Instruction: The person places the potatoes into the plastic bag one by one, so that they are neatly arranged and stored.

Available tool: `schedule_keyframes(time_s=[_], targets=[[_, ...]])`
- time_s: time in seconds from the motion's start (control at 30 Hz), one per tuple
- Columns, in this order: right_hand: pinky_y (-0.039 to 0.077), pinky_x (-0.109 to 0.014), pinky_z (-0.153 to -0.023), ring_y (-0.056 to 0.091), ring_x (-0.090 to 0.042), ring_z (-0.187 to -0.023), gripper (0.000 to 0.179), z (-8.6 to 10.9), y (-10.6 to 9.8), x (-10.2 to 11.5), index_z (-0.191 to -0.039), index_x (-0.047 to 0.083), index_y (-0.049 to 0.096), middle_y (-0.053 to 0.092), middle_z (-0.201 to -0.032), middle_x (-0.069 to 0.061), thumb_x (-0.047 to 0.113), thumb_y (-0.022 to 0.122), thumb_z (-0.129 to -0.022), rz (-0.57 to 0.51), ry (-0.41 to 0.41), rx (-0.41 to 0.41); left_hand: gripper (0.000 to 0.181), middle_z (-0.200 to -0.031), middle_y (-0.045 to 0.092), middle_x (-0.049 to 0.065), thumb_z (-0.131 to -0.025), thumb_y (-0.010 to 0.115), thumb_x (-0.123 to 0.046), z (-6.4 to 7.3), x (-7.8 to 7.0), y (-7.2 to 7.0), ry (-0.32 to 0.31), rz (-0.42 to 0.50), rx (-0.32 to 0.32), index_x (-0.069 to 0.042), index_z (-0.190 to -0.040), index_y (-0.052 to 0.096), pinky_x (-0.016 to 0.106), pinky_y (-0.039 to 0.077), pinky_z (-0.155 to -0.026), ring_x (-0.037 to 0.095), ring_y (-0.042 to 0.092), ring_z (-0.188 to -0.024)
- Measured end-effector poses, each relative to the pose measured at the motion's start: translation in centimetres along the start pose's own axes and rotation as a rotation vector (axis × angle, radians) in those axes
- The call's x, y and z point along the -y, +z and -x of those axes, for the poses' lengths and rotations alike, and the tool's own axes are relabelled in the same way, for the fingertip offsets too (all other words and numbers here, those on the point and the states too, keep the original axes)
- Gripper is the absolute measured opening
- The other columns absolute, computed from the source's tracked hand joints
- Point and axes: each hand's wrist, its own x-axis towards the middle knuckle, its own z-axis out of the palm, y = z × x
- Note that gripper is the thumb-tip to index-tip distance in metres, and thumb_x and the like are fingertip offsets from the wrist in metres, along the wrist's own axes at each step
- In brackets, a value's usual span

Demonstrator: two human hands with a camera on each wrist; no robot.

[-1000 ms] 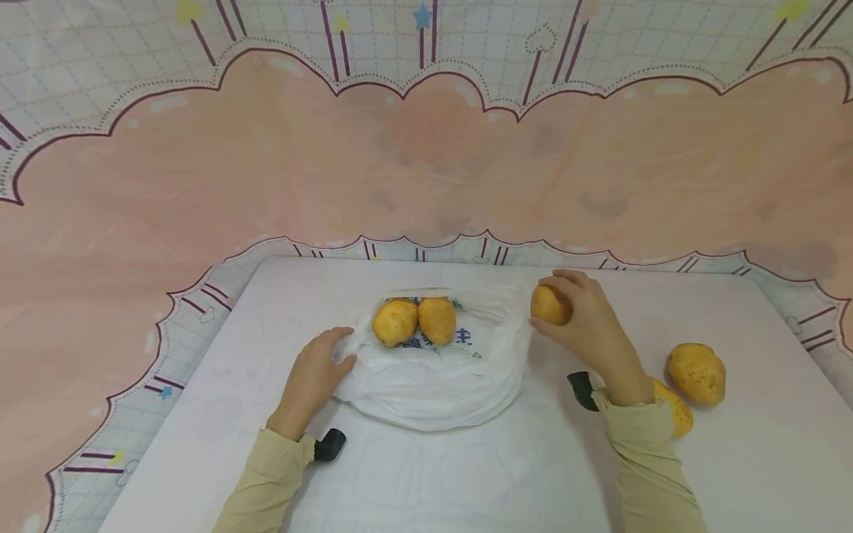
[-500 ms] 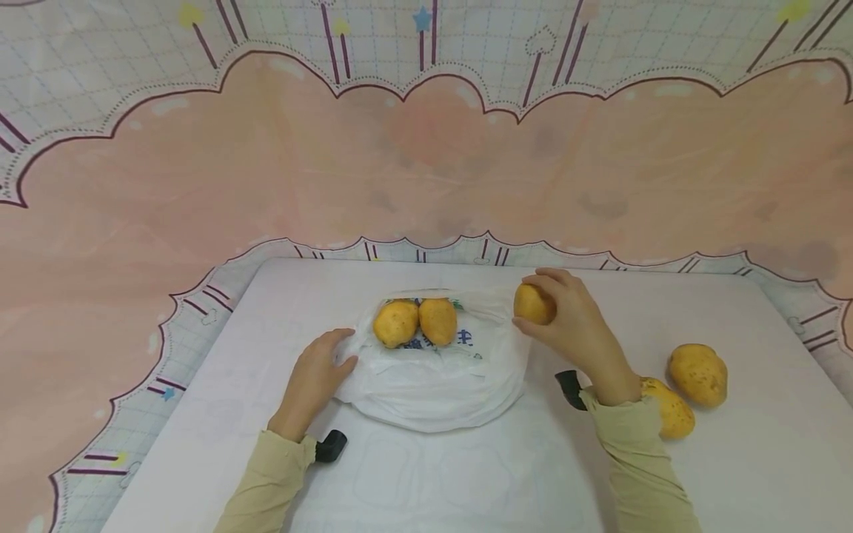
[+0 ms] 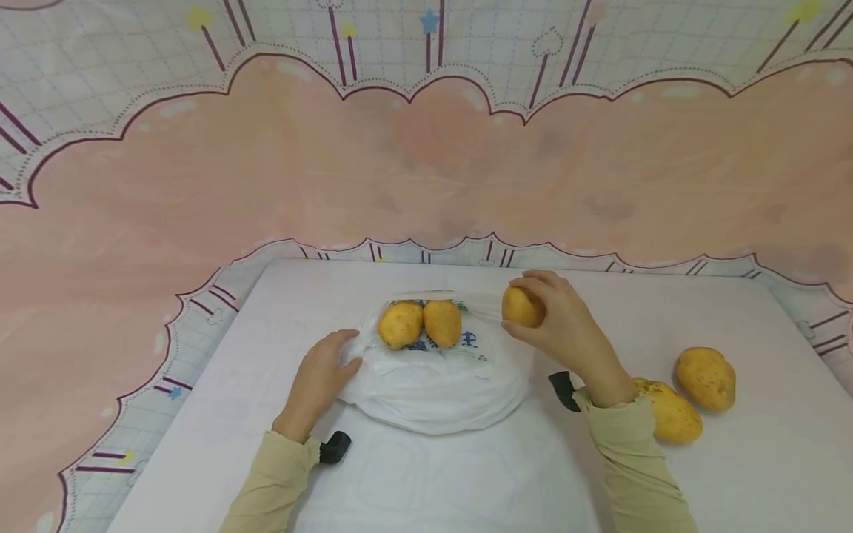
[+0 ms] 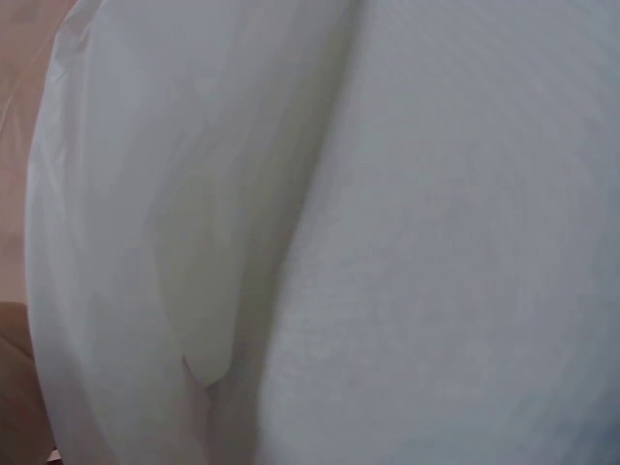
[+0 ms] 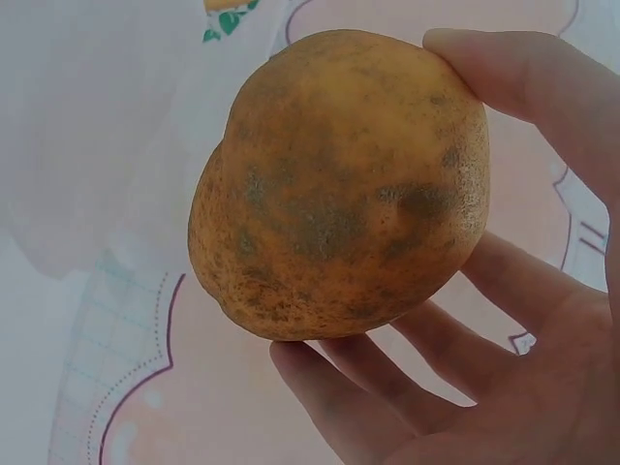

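A white plastic bag (image 3: pixel 433 403) with blue print lies spread on the table, its mouth gaping. Two potatoes (image 3: pixel 400 324) sit side by side in the mouth. At the bag's left rim, my left hand (image 3: pixel 316 383) holds the plastic between fingers and thumb. White film fills most of the left wrist view, where only a bit of the hand (image 4: pixel 17 387) shows at the edge. My right hand (image 3: pixel 566 326) grips another potato (image 3: pixel 521 306) over the bag's right rim. Up close, the thumb and fingertips surround this dark-blotched potato (image 5: pixel 339 194).
Two more potatoes lie on the white table at the right: one (image 3: pixel 706 379) farther out, and one (image 3: pixel 671 416) partly behind the right wrist. The patterned cloth (image 3: pixel 440 170) rises behind the table (image 3: pixel 766 474). A black camera piece (image 3: pixel 335 448) sits at each wrist.
My right hand has carried its potato leftward, from beside the bag to over its right rim. The left hand and the two potatoes in the bag have stayed in place.
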Motion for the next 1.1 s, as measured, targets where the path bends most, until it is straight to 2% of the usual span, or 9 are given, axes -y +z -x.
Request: schedule_keyframes(time_s=[0.63,1.1], targets=[[0.054,-0.054,-0.095,0.052,-0.039,-0.121,0.055,-0.9,1.2,1.3,-0.129,0.004,0.061,0.051,-0.140,-0.019,0.022,0.081,-0.081,-0.010,-0.026,0.080,0.048,-0.137,0.058,0.022,-0.089,0.072,-0.009,-0.1,-0.2,0.0,0.009,-0.005,-0.008,0.001,-0.133,0.058,0.055,0.042,-0.109,0.041,0.052,-0.130],[0.056,-0.051,-0.093,0.055,-0.036,-0.117,0.053,-1.5,2.9,0.8,-0.126,0.004,0.063,0.055,-0.137,-0.016,0.021,0.082,-0.080,-0.058,-0.077,0.125,0.047,-0.135,0.059,0.022,-0.088,0.072,-0.009,-0.1,-0.2,0.0,0.007,-0.014,-0.015,0.002,-0.132,0.058,0.054,0.043,-0.108,0.041,0.053,-0.128]])
